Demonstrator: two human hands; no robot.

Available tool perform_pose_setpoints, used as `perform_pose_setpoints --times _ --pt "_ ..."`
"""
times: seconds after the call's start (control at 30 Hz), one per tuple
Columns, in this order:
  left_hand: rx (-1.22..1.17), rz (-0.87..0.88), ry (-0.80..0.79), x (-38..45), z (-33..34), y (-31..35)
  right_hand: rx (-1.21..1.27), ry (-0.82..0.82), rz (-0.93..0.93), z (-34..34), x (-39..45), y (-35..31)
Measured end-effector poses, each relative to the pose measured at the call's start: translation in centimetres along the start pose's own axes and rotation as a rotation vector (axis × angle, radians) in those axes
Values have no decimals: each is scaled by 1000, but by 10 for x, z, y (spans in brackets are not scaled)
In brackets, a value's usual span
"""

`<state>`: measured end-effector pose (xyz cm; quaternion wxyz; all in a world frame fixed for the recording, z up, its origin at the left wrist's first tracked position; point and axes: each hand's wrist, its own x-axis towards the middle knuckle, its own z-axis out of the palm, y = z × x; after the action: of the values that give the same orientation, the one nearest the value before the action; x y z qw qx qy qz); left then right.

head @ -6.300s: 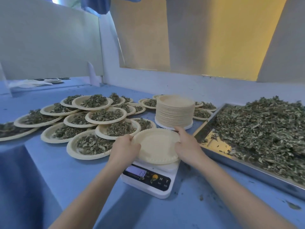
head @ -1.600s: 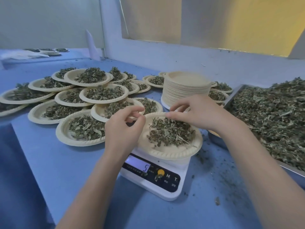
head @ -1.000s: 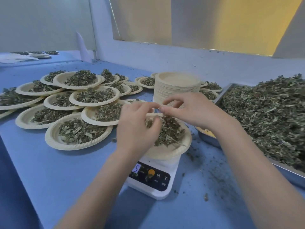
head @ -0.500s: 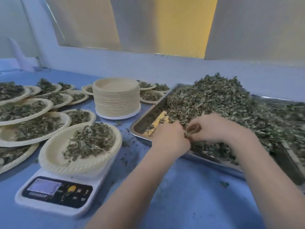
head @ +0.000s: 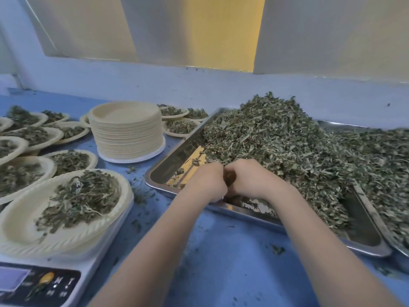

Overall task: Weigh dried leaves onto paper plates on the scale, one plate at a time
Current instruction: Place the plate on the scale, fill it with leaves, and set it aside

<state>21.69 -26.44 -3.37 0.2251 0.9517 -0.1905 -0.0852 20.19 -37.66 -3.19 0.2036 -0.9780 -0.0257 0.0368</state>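
Note:
A paper plate with a small heap of dried leaves sits on the white scale at the lower left. My left hand and my right hand are pressed together over the near edge of the steel tray, both curled, at the foot of the big pile of dried leaves. A dark bit of leaf shows between the two hands. What each hand holds is hidden by the fingers.
A tall stack of blank paper plates stands behind the scale. Several filled plates spread to the left and behind the stack. A second tray edge shows at the far right. Leaf crumbs dot the blue table.
Both hands left the plate on the scale and went right to the tray. Since half a second ago they have closed together at the pile's near edge; the view came closer.

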Motion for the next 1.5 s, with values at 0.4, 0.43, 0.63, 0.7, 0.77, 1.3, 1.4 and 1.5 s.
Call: perform_pose_setpoints --times 0.4,0.43,0.63,0.7,0.77,1.3,1.4,1.5 --pt "-17 2 287 -47 -87 -57 131 131 -260 -9 11 -106" --pt "-17 -15 309 -56 -96 -69 103 125 -299 -5 14 -122" --pt "-117 -138 453 -112 -131 -138 141 35 -474 18 21 -203" --pt "-154 -155 443 -127 -136 -154 135 -24 -504 24 20 -217" --pt "-200 -168 425 -136 -137 -166 65 -89 -503 26 19 -222" --pt "-591 -98 1034 -143 -81 -219 64 22 -399 27 23 -210" --pt "-620 -97 1057 -148 -75 -228 58 18 -392 28 24 -211" --pt "-634 -119 1051 -152 -72 -236 55 21 -383 28 24 -209"
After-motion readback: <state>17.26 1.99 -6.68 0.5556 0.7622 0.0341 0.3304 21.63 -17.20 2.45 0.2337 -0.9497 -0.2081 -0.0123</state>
